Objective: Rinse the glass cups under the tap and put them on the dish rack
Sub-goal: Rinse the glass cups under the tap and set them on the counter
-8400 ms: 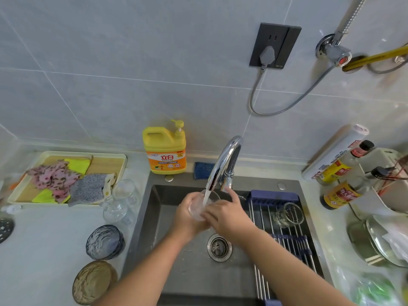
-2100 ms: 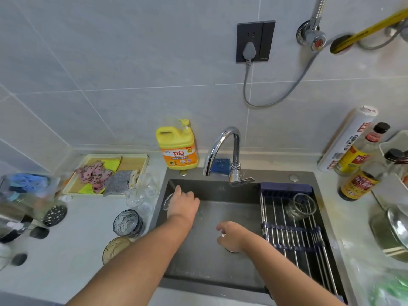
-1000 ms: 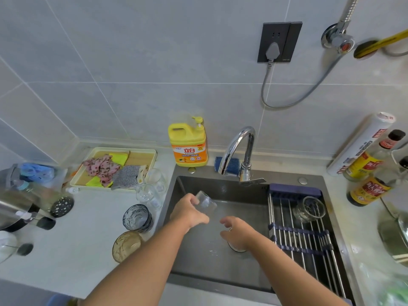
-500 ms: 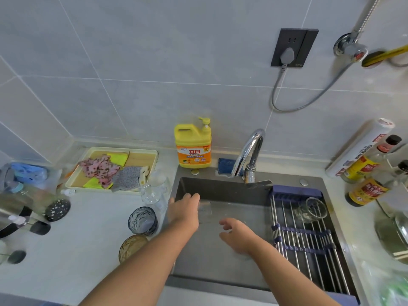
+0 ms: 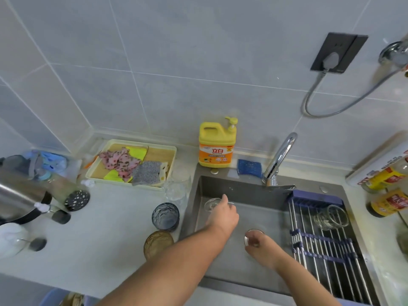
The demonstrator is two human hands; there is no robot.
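Now hands (image 5: 224, 217), glass cup (image 5: 211, 204) in sink (image 5: 262, 212)

Person's bare left forearm (image 5: 174, 262), bare right forearm (image 5: 306, 283), bare wrists, bare hands, left hand (image 5: 223, 215), right hand (image 5: 261, 245)

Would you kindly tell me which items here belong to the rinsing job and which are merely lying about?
Job: left hand, glass cup it grips, tap, dish rack, cup on the rack, clear glasses beside the sink.
Lying about: detergent bottle, tray of cloths, blue sponge, sauce bottles.
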